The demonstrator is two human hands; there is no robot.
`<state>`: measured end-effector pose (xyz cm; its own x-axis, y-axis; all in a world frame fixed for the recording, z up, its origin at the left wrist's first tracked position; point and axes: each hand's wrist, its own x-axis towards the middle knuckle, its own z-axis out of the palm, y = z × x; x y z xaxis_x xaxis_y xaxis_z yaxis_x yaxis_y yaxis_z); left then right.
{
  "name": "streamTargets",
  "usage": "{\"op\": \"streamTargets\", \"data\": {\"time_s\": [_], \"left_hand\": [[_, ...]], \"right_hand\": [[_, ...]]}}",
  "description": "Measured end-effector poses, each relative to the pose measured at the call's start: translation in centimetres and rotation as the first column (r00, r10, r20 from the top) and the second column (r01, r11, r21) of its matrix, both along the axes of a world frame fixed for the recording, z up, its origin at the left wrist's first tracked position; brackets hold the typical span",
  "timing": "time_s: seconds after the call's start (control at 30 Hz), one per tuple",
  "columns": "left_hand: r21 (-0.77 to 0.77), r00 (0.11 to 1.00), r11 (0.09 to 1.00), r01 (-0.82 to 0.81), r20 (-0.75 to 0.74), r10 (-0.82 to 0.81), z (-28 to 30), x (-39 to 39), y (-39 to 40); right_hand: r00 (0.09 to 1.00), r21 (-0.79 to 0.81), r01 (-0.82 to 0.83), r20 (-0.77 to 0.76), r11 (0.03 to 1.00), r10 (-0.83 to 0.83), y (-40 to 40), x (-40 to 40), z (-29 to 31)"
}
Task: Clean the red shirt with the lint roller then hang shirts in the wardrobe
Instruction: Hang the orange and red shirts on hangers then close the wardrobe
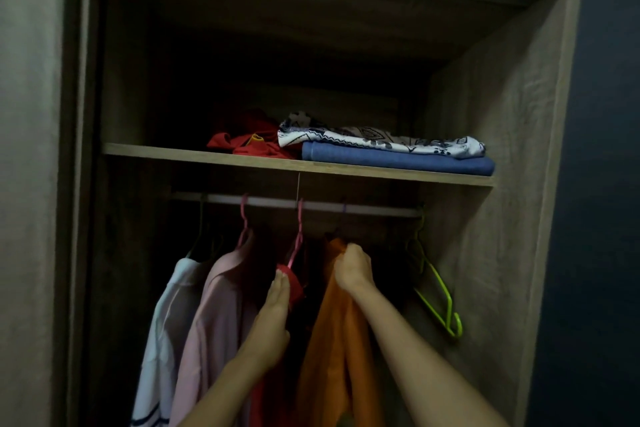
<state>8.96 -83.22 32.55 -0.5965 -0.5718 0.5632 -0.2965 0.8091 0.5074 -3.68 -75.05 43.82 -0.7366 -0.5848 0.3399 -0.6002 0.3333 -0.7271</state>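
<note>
Wardrobe (502,107) stood open, interior dim. Both hands were up under the rail (311,203), among hanging clothes.

Left hand (275,315): fingers straight and pressed together, tips touching the collar of the red shirt (294,284). No curl round the cloth seen; flat contact only. Red shirt hung on a pink hanger (297,243), hook over the rail directly above the fingertips. Shirt body dropped below the hand, mostly in shadow.

Right hand (353,269): fingers curled, gripping the top of the orange shirt (329,340) at shoulder/collar. Orange cloth fell straight down beneath the grip, btwn the two forearms. Its hanger hook was hard to make out.

Left of left hand: pale pink shirt (218,315) on a second pink hanger (244,222), just beside the red one. Further left, white shirt (166,329) w/ dark stripes at the hem.

Right of right hand: green hanger (437,288), bare, hanging near the side wall.

Above both hands: shelf (194,153) w/ crumpled red cloth (252,142), and a patterned white fabric (381,139) folded on top of a folded blue item (398,159).
</note>
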Motion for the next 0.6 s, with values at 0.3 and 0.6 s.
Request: {"op": "streamTargets", "data": {"time_s": [0.3, 0.6], "left_hand": [[0.024, 0.999, 0.999, -0.034, -0.029, 0.035, -0.7, 0.1, 0.5], [0.006, 0.999, 0.999, -0.046, -0.017, 0.046, -0.9, 0.6, 1.6]], "right_hand": [[0.990, -0.002, -0.046, -0.134, 0.999, 0.046, 1.1, 0.0, -4.1], [0.972, 0.082, -0.107, -0.201, 0.991, 0.121, 5.6, 1.6, -9.9]]}}
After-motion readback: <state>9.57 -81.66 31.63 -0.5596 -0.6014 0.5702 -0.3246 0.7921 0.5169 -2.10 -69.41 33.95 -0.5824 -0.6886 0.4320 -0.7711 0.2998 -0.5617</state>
